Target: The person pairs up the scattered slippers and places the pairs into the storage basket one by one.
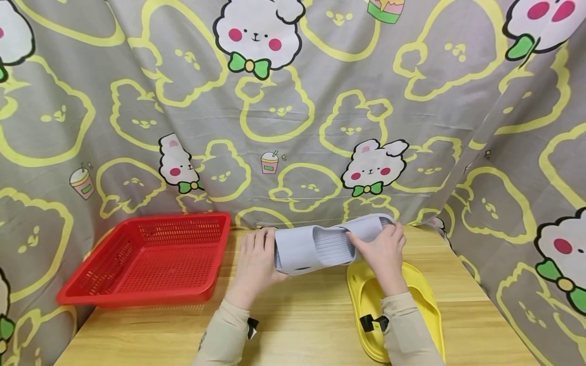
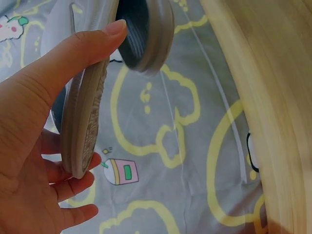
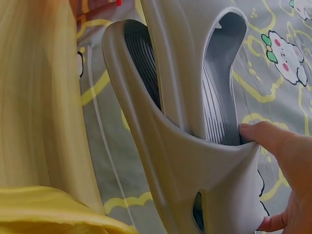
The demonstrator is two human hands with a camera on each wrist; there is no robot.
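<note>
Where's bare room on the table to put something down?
The table is bare between the left sleeve and yellow slipper, and between that slipper and the table's right edge. The red basket looks bare inside too. It's crowded farther back, where the left grip and right grip hold the gray slippers; the right sleeve partly hides the yellow slipper.

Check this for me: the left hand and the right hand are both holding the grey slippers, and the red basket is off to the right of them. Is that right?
Not quite: the side is wrong. The head view shows the red basket off to the left; the left hand and the right hand are both holding the grey slippers.
</note>
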